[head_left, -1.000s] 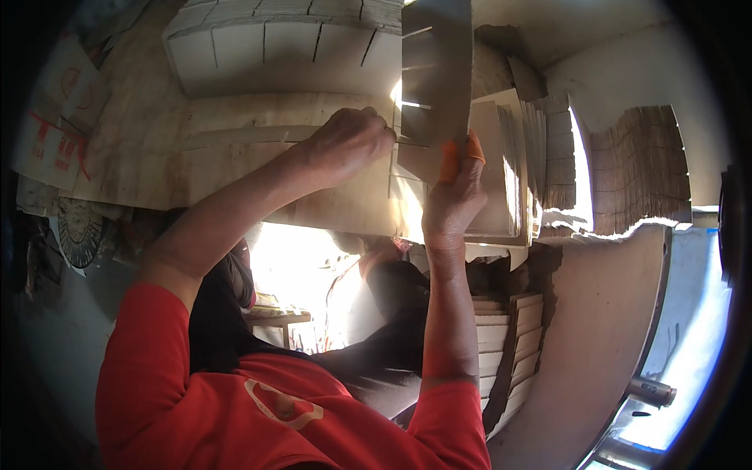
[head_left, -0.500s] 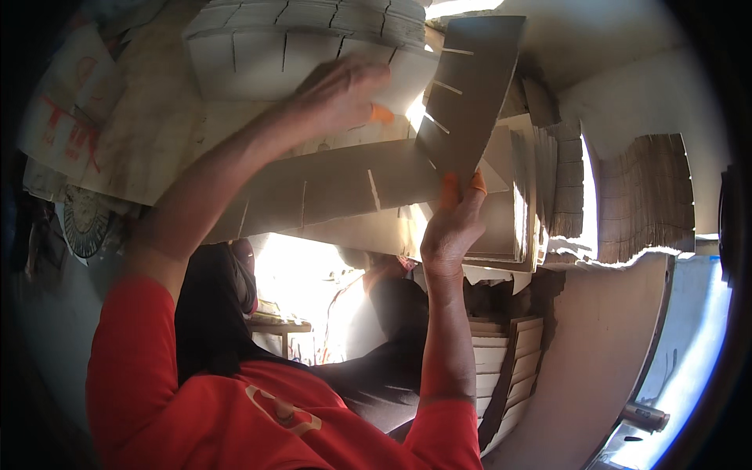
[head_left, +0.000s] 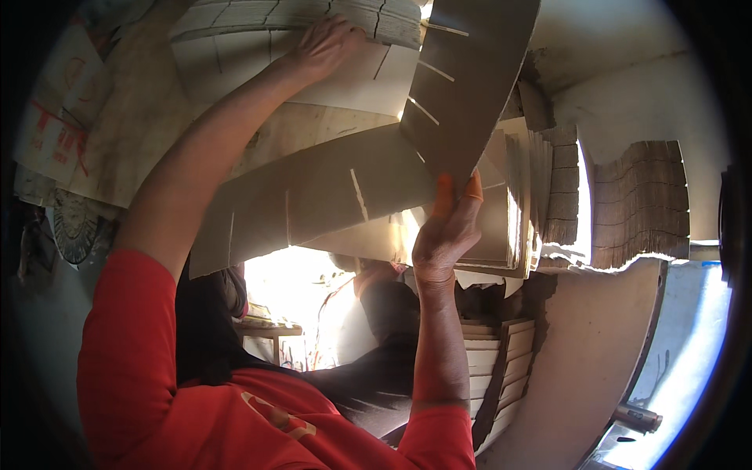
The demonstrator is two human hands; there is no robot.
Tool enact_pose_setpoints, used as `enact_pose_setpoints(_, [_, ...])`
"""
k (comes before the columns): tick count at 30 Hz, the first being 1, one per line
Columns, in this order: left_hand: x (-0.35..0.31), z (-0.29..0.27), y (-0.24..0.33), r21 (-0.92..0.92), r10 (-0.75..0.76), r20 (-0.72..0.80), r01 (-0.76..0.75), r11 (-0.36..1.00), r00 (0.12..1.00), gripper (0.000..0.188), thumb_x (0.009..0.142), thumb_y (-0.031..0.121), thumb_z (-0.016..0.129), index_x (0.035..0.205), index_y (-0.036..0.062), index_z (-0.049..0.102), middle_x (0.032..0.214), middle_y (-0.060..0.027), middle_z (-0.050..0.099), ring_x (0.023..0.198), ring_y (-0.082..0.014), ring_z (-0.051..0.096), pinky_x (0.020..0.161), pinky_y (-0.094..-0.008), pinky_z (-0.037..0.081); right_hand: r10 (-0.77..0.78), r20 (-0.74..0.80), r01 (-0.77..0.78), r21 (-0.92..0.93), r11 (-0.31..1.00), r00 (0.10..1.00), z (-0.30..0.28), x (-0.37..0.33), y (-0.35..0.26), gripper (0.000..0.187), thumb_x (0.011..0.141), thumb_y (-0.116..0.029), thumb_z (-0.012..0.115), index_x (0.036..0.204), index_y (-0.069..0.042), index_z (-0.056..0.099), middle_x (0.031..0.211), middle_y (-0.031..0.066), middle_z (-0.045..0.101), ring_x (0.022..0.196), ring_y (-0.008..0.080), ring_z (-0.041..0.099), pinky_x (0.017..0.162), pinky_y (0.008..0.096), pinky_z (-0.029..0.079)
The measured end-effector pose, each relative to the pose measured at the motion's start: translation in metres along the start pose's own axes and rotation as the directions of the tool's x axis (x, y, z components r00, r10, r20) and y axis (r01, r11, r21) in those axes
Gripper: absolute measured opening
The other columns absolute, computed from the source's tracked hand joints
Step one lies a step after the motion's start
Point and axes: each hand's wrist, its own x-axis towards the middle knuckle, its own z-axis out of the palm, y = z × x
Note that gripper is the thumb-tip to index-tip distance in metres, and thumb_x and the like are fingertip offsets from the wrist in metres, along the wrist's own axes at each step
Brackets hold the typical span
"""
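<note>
Two long grey cardboard strips with slots cut into them cross each other at an angle in front of me. My right hand [head_left: 446,235] pinches them near where they meet, with orange covers on the thumb and a finger. One strip [head_left: 478,70] rises to the upper right; the other strip [head_left: 313,184] stretches left beneath my left forearm. My left hand [head_left: 333,48] reaches to a stack of slotted cardboard [head_left: 235,17] at the far side, fingers bent against its near edge. Whatever those fingertips hold is hidden. A pale slotted sheet [head_left: 235,66] lies just below that hand.
More cardboard sheets [head_left: 517,204] stand upright to my right, beside grey bundles of cut cardboard [head_left: 642,204]. A wooden board [head_left: 141,149] lies under the work. Pale cardboard pieces [head_left: 509,352] are stacked lower right. A white sack with red print [head_left: 63,125] is at left.
My left hand has moved up and away from me, onto the far stack. My right hand and the crossed strips have shifted slightly left; the left-hand strip's end hangs lower.
</note>
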Motion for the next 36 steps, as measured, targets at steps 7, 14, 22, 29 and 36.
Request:
enact_pose_setpoints(7, [-0.013,-0.017,0.018,-0.061,0.133,-0.074,-0.137,0.989,0.988,0.010,0.069,0.004,0.058,0.078,0.0068,0.057,0.074,-0.0055,0.054,0.077,-0.0231,0.056,0.071,-0.0376,0.045,-0.055,-0.037,0.057,0.048,0.997,0.998,0.003,0.003,-0.001,0.048,0.094,-0.003,0.052,0.139,-0.002,0.037,0.107,0.0142,0.066,0.083,0.0158,0.067,0.069,0.0252,0.054])
enact_pose_setpoints(14, [-0.024,-0.032,0.055,-0.173,0.243,-0.052,-0.249,0.953,0.969,0.013,0.068,-0.001,0.058,0.079,0.0064,0.060,0.073,-0.0060,0.056,0.077,-0.0247,0.058,0.057,-0.0374,0.049,-0.005,0.026,0.004,0.066,0.998,1.000,-0.005,0.003,-0.003,0.054,0.092,0.002,0.051,0.142,-0.002,0.031,0.109,0.0158,0.066,0.082,0.0164,0.067,0.067,0.0232,0.052])
enact_pose_setpoints(22, [-0.030,-0.037,0.068,-0.234,0.147,0.054,-0.131,0.963,0.988,0.011,0.066,-0.001,0.057,0.076,0.0049,0.057,0.074,-0.0090,0.058,0.079,-0.0282,0.059,0.065,-0.0414,0.050,-0.032,0.038,0.024,0.186,0.982,0.999,-0.010,0.002,-0.003,0.056,0.091,0.009,0.047,0.143,-0.002,0.029,0.118,0.0150,0.062,0.085,0.0132,0.063,0.072,0.0225,0.050])
enact_pose_setpoints(29, [-0.029,-0.048,0.088,-0.343,0.167,-0.066,-0.179,0.922,0.984,0.008,0.066,-0.002,0.055,0.068,0.0054,0.055,0.067,-0.0089,0.057,0.072,-0.0274,0.059,0.056,-0.0385,0.049,0.029,0.081,-0.034,0.072,0.997,0.996,-0.009,-0.001,0.004,0.058,0.090,0.010,0.046,0.144,-0.001,0.027,0.120,0.0175,0.060,0.084,0.0194,0.066,0.071,0.0265,0.053])
enact_pose_setpoints(36, [-0.030,-0.072,0.110,-0.479,0.144,-0.123,-0.186,0.858,0.982,0.008,0.063,-0.001,0.058,0.068,0.0051,0.056,0.065,-0.0088,0.055,0.069,-0.0272,0.057,0.059,-0.0381,0.048,0.053,0.155,-0.053,-0.003,0.999,0.986,-0.012,-0.002,0.005,0.064,0.088,0.009,0.047,0.146,-0.005,0.023,0.114,0.0187,0.063,0.074,0.0208,0.066,0.063,0.0290,0.053])
